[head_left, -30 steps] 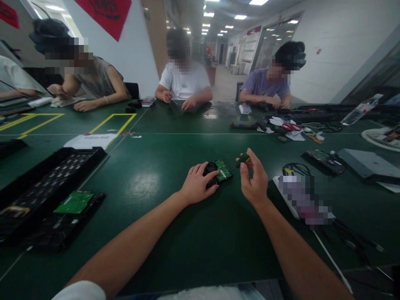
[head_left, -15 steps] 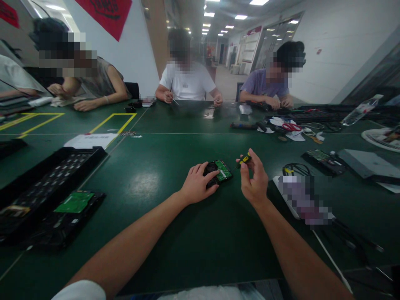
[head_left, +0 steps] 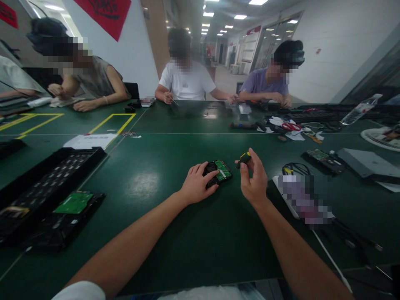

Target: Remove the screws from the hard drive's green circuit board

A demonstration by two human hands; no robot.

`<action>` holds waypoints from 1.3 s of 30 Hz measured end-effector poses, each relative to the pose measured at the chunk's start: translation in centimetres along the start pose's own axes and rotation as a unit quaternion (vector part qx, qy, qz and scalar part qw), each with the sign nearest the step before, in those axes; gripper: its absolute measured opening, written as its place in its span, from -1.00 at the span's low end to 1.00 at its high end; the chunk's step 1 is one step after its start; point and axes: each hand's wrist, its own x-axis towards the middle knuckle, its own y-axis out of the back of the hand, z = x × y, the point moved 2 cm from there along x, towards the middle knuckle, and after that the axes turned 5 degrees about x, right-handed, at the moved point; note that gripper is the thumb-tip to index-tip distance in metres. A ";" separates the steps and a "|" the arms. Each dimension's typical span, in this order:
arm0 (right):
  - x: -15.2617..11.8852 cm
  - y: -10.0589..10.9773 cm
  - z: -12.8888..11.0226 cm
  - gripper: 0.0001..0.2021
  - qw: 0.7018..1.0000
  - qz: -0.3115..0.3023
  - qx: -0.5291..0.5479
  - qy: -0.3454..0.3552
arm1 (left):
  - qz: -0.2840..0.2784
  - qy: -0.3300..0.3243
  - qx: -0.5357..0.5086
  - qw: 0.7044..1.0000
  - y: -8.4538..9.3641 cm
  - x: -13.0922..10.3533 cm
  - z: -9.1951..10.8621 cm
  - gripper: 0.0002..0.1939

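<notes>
My left hand point(head_left: 200, 183) lies over a hard drive point(head_left: 223, 171) on the green table. Its fingers press on the dark part and the edge of the drive, while the green circuit board shows to their right. My right hand point(head_left: 253, 177) is raised just right of the drive. Between its thumb and fingers it pinches a small yellow-and-dark-green screwdriver point(head_left: 244, 159) by the handle; I cannot make out the shaft. The screwdriver is apart from the drive.
Left are a black slotted tray point(head_left: 59, 175) and another drive point(head_left: 75, 204). A white device point(head_left: 286, 196) with cables, a third drive point(head_left: 323, 160) and a grey box point(head_left: 368, 164) stand right. Scissors point(head_left: 291, 126) and a bottle point(head_left: 362, 109) lie farther back. Several people sit opposite.
The screwdriver's handle has turned a little between my right fingers. My left hand and the drive stay put. Across the table, the middle person's hand has reached rightward.
</notes>
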 end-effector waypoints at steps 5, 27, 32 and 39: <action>0.1 0.0 -0.4 -0.44 0.999 0.008 -0.018 0.031 | -0.001 0.005 0.000 1.000 -0.1 0.0 -0.1 -0.41; -0.2 -0.3 0.3 -0.40 0.999 0.025 0.036 -0.016 | -0.002 0.005 0.002 1.000 -0.2 0.1 0.0 -0.41; -0.1 -0.1 0.1 -0.41 1.000 0.018 0.010 0.010 | 0.003 0.006 -0.005 1.000 -0.1 0.0 0.1 -0.40; -0.3 -0.4 -0.1 -0.44 0.998 -0.011 0.053 -0.017 | 0.001 0.006 -0.011 1.000 0.1 0.0 0.1 -0.40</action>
